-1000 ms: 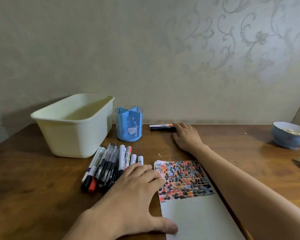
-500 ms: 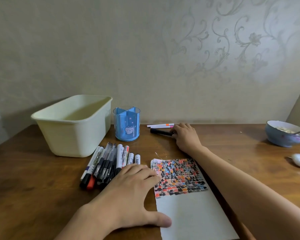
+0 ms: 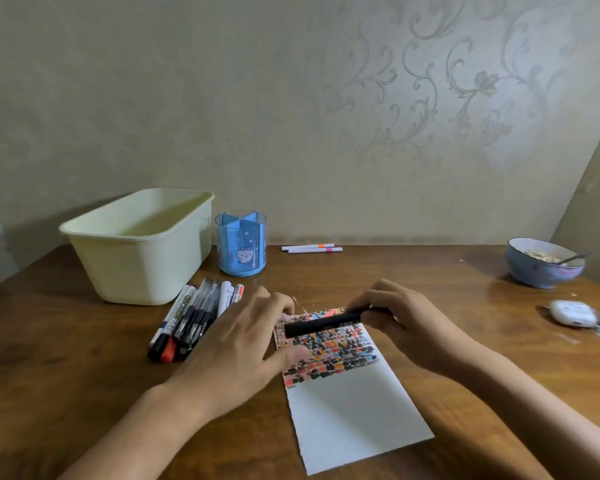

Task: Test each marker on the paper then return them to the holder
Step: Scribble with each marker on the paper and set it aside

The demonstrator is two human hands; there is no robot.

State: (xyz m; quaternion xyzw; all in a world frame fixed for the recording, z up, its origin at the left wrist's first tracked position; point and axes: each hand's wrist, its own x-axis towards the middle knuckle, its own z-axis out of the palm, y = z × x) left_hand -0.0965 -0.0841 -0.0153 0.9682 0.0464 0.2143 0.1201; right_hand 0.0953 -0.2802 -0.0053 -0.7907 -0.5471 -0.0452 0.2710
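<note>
Since a second before, the right hand (image 3: 400, 320) had come back from the far edge of the table (image 3: 49, 393) to a spot over the paper (image 3: 354, 420), bringing the black marker (image 3: 323, 323) with it; two thin pens (image 3: 310, 248) stayed by the wall.

Items, left to right:
- Cream tub (image 3: 136, 258), open top, far left.
- Bundle of markers (image 3: 194, 320), lying side by side in front of the tub.
- Blue holder (image 3: 241, 247), upright, divided into compartments, just right of the tub.
- Left hand (image 3: 243, 348), fingers loosely spread, at the paper's left edge; its fingertips were near the black marker's cap end, contact not clear.
- Paper, upper part filled with coloured test marks, lower part blank.
- Black marker, held level above the marked area.
- Right hand, fingers curled around the marker's right end.
- Blue bowl (image 3: 542, 268) with a spoon, far right.
- Small white case (image 3: 572, 313), blurred, nearer the table's right edge.
</note>
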